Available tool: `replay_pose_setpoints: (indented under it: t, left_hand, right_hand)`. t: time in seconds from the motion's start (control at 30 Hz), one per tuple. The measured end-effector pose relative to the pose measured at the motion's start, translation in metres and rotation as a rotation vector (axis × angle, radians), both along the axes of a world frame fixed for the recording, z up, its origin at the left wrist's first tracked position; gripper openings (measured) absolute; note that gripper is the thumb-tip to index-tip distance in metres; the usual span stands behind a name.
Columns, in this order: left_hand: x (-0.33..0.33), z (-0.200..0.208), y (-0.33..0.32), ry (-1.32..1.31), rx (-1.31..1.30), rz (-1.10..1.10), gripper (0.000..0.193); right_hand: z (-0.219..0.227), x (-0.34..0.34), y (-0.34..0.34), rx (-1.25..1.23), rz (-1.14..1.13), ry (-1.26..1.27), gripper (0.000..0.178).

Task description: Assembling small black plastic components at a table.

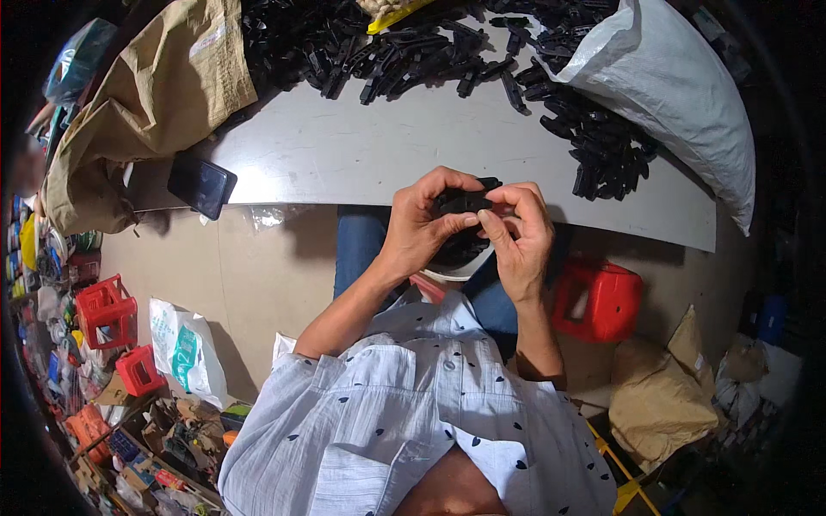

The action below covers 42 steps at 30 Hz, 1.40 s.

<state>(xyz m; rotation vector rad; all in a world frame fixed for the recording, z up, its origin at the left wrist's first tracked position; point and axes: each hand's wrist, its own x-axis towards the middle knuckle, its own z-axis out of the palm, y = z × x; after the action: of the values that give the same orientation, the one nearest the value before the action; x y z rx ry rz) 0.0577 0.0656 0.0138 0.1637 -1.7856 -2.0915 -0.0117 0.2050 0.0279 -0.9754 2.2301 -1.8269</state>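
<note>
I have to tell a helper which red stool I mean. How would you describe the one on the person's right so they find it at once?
Start at the grey table and follow its near edge to the right. Just below it, on the floor beside the person's right hand, stands the red plastic stool. It stands alone by brown paper sacks, unlike the red crates far left.

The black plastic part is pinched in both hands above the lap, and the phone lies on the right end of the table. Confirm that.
Not quite. Both hands, left hand and right hand, do pinch the black plastic part, but the head view shows the phone on the table's left end, not its right.
</note>
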Motion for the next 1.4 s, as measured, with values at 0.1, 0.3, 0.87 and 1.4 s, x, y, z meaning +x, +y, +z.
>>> replay_pose_setpoints:
  t: [0.1, 0.3, 0.87, 1.4]
  left_hand:
    - [-0.001, -0.002, -0.002, -0.002, -0.046, -0.004, 0.028]
    - [-0.003, -0.009, -0.001, 0.025, -0.080, 0.008, 0.029]
    - [-0.003, -0.006, -0.003, 0.045, 0.096, -0.090, 0.024]
    - [0.002, 0.001, 0.001, -0.075, 0.066, -0.098, 0.035]
  right_hand:
    - [-0.001, 0.000, 0.000, -0.046, 0.026, -0.195, 0.017]
    - [-0.005, 0.003, -0.003, -0.102, 0.022, -0.235, 0.018]
    - [-0.004, -0.001, 0.003, -0.125, 0.033, -0.265, 0.018]
    - [0.004, -0.009, 0.007, 0.095, 0.018, 0.218, 0.020]
